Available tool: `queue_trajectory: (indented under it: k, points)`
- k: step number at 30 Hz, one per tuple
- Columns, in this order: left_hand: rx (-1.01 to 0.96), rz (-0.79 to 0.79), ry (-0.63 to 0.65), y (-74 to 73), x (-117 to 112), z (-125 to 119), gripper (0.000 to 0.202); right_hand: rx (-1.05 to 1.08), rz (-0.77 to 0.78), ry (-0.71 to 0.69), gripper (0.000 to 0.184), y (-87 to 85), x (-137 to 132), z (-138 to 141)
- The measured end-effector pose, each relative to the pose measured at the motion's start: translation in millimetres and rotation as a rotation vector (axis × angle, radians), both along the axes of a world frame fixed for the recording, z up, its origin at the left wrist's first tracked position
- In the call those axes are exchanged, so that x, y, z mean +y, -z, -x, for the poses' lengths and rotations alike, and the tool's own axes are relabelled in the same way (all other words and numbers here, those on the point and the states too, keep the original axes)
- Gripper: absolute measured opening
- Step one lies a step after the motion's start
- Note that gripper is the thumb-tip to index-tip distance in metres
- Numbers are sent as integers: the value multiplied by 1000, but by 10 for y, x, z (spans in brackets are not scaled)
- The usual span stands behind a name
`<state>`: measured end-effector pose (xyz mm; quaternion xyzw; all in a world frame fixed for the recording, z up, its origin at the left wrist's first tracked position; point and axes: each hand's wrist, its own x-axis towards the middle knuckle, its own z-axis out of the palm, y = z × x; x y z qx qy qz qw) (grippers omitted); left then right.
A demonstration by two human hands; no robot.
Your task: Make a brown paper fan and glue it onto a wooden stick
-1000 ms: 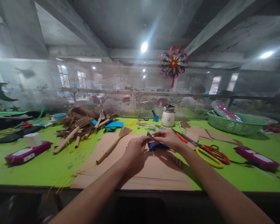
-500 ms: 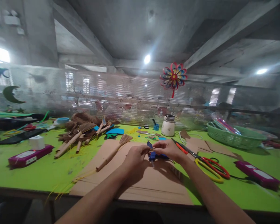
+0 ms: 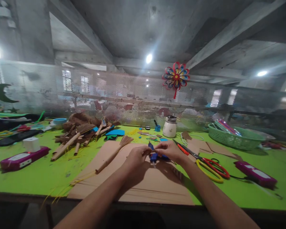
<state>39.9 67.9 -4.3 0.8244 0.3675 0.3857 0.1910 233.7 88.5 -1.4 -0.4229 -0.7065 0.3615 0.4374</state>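
Note:
My left hand (image 3: 134, 157) and my right hand (image 3: 169, 150) meet over a brown cardboard sheet (image 3: 133, 184) on the green table (image 3: 38, 175). Both pinch a small brownish piece between their fingertips; I cannot make out what it is. A blue glue gun (image 3: 154, 156) lies just under and behind the fingers. A small broom with a bamboo handle (image 3: 114, 154) lies on the cardboard to the left of my left hand.
Large scissors with red and yellow handles (image 3: 205, 160) lie right of my right hand. A pile of little brooms (image 3: 76, 133) sits at the left. A white jar (image 3: 169, 127), a green basket (image 3: 235, 138) and two magenta boxes (image 3: 255, 173) (image 3: 21, 158) stand around. A mesh screen backs the table.
The view shifted slightly; my hands stay together over the cardboard, still pinching the small piece, with little visible movement.

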Motion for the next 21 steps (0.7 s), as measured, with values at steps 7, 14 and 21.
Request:
queue_trajectory:
  k: [7, 14, 21]
  points:
    - [-45, 87, 110, 104, 19, -50, 24, 61, 16, -75, 25, 34, 15, 6]
    - [-73, 177, 94, 136, 212, -64, 17, 26, -10, -78, 28, 87, 63, -55]
    - [59, 2, 72, 115, 183, -52, 13, -167, -27, -180, 33, 27, 2, -66]
